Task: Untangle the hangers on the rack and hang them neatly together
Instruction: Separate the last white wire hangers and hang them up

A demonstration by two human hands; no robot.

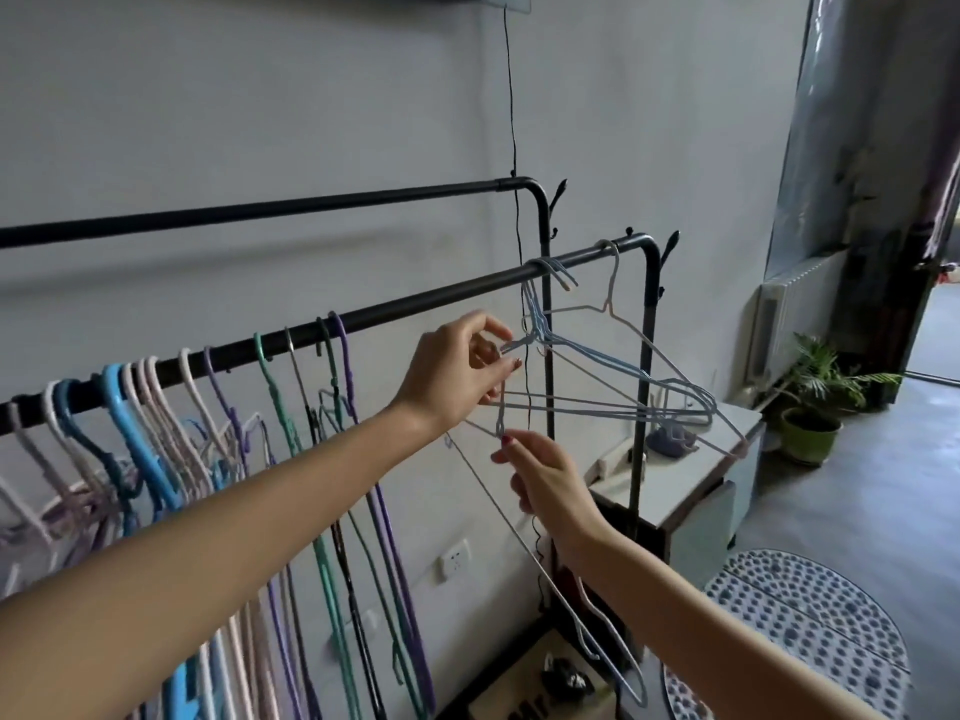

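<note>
A black rack has a front rail (415, 304) and a higher back rail (260, 210). Near the front rail's right end hangs a tangle of thin blue and white wire hangers (623, 376). My left hand (452, 371) pinches the left corner of that tangle between thumb and fingers. Just below, my right hand (545, 480) pinches a white wire hanger (524, 543) that dangles down from the tangle. One white hanger (613, 288) hooks alone at the rail's far right. Several coloured hangers (156, 439) crowd the rail's left part.
A black cord (511, 122) drops down the wall behind the rack. A low white cabinet (691, 491) stands right of the rack, a potted plant (815, 402) beyond it, and a patterned round mat (810, 631) lies on the floor.
</note>
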